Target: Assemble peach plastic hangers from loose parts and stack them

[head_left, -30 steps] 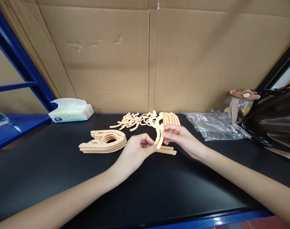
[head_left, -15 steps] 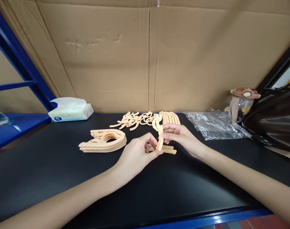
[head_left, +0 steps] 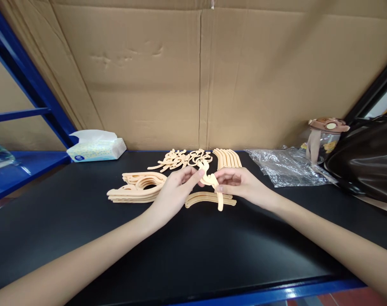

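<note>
Between both hands, above the black table, is a beige folding-hanger piece (head_left: 209, 179) with a curved upper part and an arm pointing down. My left hand (head_left: 177, 187) pinches its upper left part. My right hand (head_left: 236, 182) grips it at the right, near the top of the hanging arm. Just below lie a few curved beige hanger arms (head_left: 199, 199), partly behind the held piece. Beside my left hand is a stack of folded beige hangers (head_left: 132, 193). Behind the hands are a pile of beige hook pieces (head_left: 176, 159) and a row of curved arms (head_left: 228, 158).
A tissue pack (head_left: 96, 146) stands at the back left. At the right are a crumpled clear plastic bag (head_left: 279, 168), a bottle with a brown lid (head_left: 323, 138) and a dark bag (head_left: 365, 163). Cardboard (head_left: 142, 85) walls the back; a blue frame (head_left: 24, 76) stands left.
The held hanger piece has turned, with its top leaning left and its arm pointing down to the right. My left hand has moved up from its lower end to its upper part.
</note>
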The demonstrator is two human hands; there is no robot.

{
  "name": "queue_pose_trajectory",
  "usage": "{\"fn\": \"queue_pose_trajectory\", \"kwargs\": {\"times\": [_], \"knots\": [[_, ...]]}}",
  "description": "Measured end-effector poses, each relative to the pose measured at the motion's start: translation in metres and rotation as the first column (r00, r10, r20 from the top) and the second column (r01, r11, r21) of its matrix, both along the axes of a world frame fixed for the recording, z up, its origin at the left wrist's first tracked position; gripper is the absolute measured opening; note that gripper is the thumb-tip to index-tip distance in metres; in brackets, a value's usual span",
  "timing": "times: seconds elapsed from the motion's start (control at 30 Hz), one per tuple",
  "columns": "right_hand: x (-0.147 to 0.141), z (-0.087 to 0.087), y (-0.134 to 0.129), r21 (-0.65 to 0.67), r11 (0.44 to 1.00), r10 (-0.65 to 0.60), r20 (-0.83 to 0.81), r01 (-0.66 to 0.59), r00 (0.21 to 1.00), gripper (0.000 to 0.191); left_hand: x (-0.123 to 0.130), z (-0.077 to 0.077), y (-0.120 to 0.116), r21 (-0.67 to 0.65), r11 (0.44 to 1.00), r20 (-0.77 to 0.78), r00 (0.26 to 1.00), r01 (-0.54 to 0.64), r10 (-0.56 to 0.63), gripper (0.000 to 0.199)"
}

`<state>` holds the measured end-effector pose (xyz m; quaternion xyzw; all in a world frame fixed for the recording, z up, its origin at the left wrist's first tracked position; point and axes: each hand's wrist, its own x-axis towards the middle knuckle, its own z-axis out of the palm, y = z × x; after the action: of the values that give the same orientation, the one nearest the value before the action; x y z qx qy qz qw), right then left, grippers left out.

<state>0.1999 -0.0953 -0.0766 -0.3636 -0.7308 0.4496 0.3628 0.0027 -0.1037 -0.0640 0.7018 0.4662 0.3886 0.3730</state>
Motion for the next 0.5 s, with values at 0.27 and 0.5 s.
{"fn": "queue_pose_trajectory", "kwargs": {"times": [0.27, 0.5], "knots": [[0.0026, -0.0032, 0.0036, 0.045, 0.996, -0.078, 0.007, 0.077, 0.997, 0.023, -0.0001, -0.0026, 0.0036, -0.018, 1.0, 0.03, 0.999, 0.021, -0.02, 0.026], [0.0017, -0.0033, 0.0057, 0.132, 0.987, -0.095, 0.01, 0.093, 0.995, 0.019, 0.0016, -0.0034, 0.0027, -0.037, 0.999, 0.077, 0.997, 0.02, -0.017, 0.025]]}}
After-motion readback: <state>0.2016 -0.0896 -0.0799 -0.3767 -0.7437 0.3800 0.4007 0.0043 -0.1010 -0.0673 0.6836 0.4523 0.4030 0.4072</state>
